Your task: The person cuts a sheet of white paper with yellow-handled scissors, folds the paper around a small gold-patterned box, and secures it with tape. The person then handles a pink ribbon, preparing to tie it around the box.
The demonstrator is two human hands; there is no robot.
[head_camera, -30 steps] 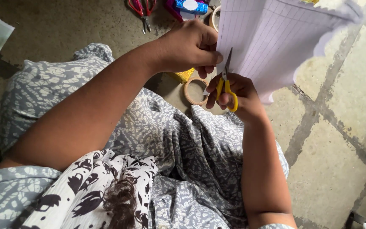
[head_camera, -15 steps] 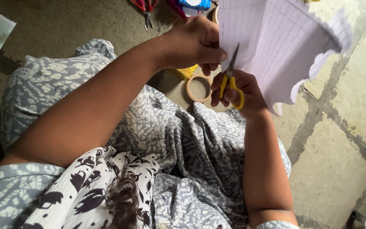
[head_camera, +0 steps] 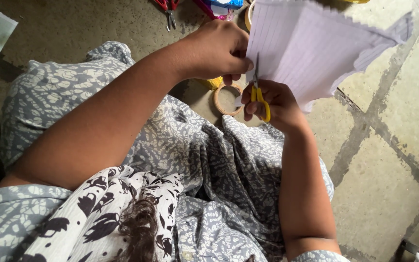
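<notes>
Gripping the lined paper sheet (head_camera: 311, 53) at its lower edge, the left hand (head_camera: 217, 48) sits just beside the blades. The right hand (head_camera: 272, 102) clasps yellow-handled scissors (head_camera: 258, 90), apparently closed; pinching fingers risk a nick.

We wear a loose grey garment with a white leaf-like print (head_camera: 209, 160) — draped over the lap — and a white scarf with black blotches (head_camera: 103, 213); both forearms are bare.
</notes>
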